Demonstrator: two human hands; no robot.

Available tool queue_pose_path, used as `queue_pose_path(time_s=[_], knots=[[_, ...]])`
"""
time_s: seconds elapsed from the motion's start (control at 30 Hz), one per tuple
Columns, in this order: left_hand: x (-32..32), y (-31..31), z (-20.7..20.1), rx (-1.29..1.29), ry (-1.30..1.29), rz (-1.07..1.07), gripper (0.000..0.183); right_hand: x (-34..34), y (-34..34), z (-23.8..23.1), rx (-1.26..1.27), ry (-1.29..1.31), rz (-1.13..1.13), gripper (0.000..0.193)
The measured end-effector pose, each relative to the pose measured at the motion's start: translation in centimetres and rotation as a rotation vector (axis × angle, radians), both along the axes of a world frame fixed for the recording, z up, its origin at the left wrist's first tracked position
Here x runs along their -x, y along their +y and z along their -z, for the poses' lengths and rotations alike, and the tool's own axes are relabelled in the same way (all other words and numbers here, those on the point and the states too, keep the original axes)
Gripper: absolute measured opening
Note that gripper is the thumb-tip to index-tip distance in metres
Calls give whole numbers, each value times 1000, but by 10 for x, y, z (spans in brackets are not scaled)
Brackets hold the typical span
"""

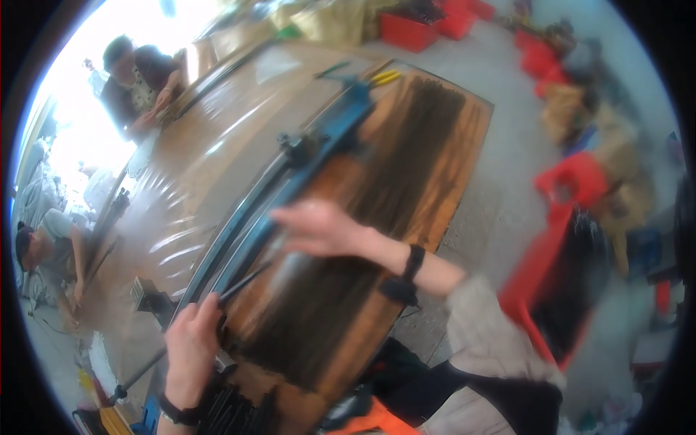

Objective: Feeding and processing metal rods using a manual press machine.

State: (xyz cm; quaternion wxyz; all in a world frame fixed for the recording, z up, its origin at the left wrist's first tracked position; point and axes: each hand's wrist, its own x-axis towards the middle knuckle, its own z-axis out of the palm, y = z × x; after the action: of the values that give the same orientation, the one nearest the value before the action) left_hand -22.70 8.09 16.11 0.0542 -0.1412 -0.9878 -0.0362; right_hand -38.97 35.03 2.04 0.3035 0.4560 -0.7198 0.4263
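Observation:
My left hand (192,344) is closed around a thin dark rod (244,283) at the lower left, beside a long blue metal rail (254,243). The rod sticks out of both sides of the fist. Over the middle of the rail is my right hand (319,226), its fingers smeared by motion, so I cannot tell whether they hold anything. A metal block-like fitting (301,147) sits farther up the rail. Right of the rail, a wide layer of thin dark rods (312,319) lies on the wooden tabletop (362,330).
Yellow-handled pliers (386,77) lie at the rail's far end. Shiny clear sheeting (196,174) covers the table's left side. Two other people work there, one at the far left (138,87), one nearer (54,243). A red bin (540,283) stands on the floor to the right.

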Motion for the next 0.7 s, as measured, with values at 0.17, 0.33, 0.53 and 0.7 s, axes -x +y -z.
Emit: queue_pose_path(time_s=[0.17,0.33,0.53,0.7], knots=[[-20,-28,-3,28,-18,-49,29,-34,-24,-2,-342,-368,91,43],[-48,-48,-12,19,65,-71,34,-55,-39,-24,-94,-393,-297,29],[-69,-52,-13,16,167,-91,36,-82,-87,-36,144,-407,-207,15],[-89,-68,-18,42,102,-136,37,-92,-111,-34,66,-366,-276,15]])
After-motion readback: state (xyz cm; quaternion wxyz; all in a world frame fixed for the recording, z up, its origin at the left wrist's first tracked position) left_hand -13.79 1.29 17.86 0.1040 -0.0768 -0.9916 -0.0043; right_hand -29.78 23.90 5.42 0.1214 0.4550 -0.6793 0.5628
